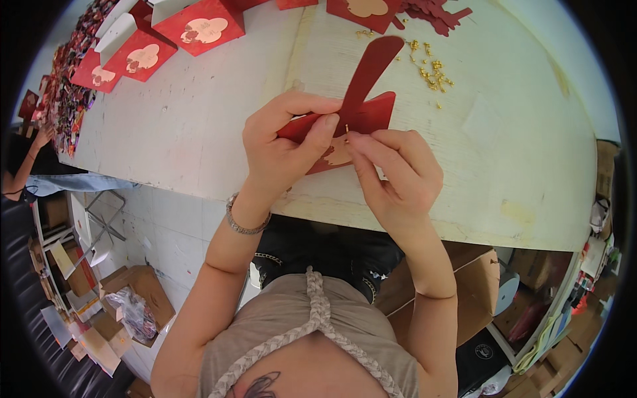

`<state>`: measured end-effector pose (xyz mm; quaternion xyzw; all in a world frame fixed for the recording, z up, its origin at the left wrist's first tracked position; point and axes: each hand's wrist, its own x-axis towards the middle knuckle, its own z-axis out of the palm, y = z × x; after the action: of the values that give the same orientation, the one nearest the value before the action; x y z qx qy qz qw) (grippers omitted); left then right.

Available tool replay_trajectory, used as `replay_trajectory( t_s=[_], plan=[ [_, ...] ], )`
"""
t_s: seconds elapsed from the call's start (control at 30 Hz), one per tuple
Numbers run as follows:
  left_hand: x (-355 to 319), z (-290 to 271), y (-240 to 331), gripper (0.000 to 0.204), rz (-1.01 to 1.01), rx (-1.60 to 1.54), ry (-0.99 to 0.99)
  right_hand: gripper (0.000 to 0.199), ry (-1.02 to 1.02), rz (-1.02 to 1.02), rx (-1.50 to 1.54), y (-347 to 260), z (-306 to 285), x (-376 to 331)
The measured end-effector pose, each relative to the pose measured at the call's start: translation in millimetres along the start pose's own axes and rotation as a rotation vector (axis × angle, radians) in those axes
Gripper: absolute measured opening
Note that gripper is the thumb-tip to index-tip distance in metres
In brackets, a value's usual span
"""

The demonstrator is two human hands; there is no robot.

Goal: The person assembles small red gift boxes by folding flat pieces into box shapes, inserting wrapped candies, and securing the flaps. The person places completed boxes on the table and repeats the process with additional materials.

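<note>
Over the near part of the table, my left hand [285, 139] grips a small red gift box [379, 114] together with a dark red strap [371, 66]. Thumb and fingers pinch the strap's lower end against the box, and the strap's free end points up and away. On the box's near side a pale gold patch [340, 154] shows between my hands. My right hand [401, 169] is closed in a pinch on a small gold fastener [347, 130], held close to the strap's lower end. The hands hide much of the box.
Loose gold fasteners [434, 76] lie right of the strap, with a pile of dark red straps [434, 14] beyond. Red boxes [202, 30] with white insides stand at the far left. Near them is a heap of colourful small packets [70, 76], where another person's hand [44, 136] reaches.
</note>
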<state>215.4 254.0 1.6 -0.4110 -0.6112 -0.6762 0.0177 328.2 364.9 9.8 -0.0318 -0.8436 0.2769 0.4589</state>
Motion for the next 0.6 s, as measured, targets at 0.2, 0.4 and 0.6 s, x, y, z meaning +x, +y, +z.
replay_trajectory(
  t_s=[0.2, 0.4, 0.6],
  plan=[
    [-3.0, -4.0, -5.0, 0.015, 0.023, -0.027, 0.003, 0.023, -0.009, 0.12, 0.089, -7.4, 4.2, 0.8],
    [2.2, -8.4, -7.1, 0.015, 0.107, -0.112, -0.086, 0.021, -0.023, 0.114, 0.191, -6.2, 3.7, 6.8],
    [3.8, -9.6, -9.0, 0.017, 0.163, -0.056, -0.095, 0.02, -0.045, 0.256, 0.217, -18.3, 2.1, 9.8]
  ],
)
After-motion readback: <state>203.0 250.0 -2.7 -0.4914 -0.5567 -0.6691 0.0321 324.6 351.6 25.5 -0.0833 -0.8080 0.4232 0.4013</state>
